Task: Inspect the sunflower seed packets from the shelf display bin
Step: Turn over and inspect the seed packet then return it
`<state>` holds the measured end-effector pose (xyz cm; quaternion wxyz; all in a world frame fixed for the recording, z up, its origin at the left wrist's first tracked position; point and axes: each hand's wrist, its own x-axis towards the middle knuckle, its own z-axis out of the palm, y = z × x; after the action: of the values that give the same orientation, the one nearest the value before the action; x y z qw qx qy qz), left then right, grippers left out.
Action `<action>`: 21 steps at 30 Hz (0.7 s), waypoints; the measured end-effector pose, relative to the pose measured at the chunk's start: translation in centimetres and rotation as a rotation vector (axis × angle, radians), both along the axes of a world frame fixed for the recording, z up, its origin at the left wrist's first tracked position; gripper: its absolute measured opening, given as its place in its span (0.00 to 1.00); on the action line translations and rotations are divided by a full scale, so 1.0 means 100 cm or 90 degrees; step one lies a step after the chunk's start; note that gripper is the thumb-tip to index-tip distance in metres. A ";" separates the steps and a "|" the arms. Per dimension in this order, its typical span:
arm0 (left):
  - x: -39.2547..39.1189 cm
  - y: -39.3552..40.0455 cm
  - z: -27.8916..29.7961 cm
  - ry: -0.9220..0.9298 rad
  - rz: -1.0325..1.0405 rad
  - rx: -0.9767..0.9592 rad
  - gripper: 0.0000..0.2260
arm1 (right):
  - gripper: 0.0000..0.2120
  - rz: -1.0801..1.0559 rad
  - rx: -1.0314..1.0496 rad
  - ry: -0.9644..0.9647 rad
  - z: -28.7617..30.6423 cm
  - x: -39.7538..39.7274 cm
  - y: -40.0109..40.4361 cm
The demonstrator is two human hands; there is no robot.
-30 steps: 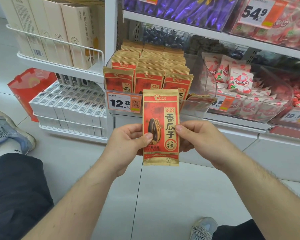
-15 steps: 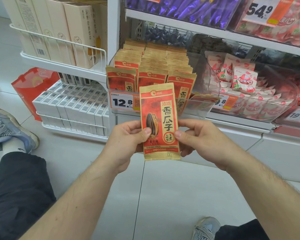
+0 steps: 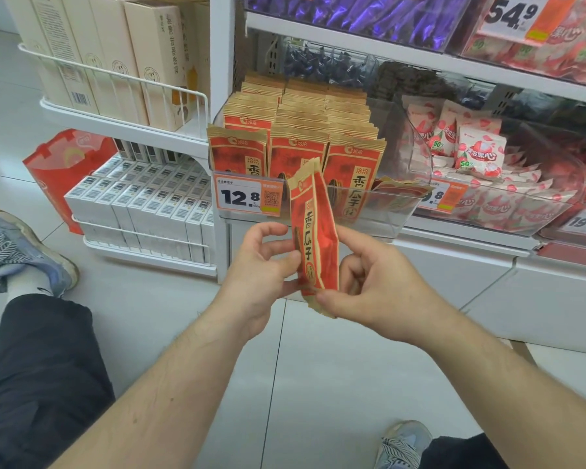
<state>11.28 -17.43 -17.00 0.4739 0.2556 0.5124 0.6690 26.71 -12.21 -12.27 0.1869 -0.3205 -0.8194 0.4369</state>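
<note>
Seed packet point(image 3: 313, 231) between both hands point(image 3: 322, 279)

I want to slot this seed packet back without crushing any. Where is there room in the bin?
The clear bin has bare room at its front right corner, between the right-hand packet row and the bin's curved right wall. A few packets lie flat there. The three upright rows behind the price tag are packed tight.

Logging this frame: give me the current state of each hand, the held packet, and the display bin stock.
left hand: pinching the packet's left edge
right hand: gripping the packet's lower right edge
held seed packet: sealed, upright, turned nearly edge-on to the camera
clear display bin: on the shelf, right front part bare
binned seed packets: standing upright in three rows
price tag: clipped to the bin front, reads 12.8
</note>
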 end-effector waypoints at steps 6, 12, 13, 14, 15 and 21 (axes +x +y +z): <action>0.006 -0.001 0.010 -0.039 -0.048 0.053 0.08 | 0.46 0.030 0.035 -0.086 -0.002 -0.003 -0.008; 0.002 -0.003 0.013 -0.020 -0.072 0.055 0.13 | 0.45 0.055 0.064 -0.121 -0.002 -0.001 -0.008; 0.002 -0.003 0.012 -0.019 -0.079 0.055 0.13 | 0.42 0.055 0.059 -0.106 -0.003 -0.001 -0.007; 0.001 -0.004 0.010 -0.015 -0.089 0.058 0.13 | 0.38 0.044 0.051 -0.084 -0.003 -0.001 -0.005; 0.001 -0.005 0.008 -0.006 -0.103 0.062 0.13 | 0.32 0.022 0.039 -0.052 -0.004 -0.001 -0.003; 0.002 -0.014 -0.001 0.062 -0.235 0.095 0.09 | 0.19 -0.100 0.014 0.069 -0.007 0.000 0.013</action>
<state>11.44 -18.83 -17.08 0.5433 0.4115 0.4282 0.5934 26.72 -10.90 -12.93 0.2682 -0.3573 -0.7854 0.4284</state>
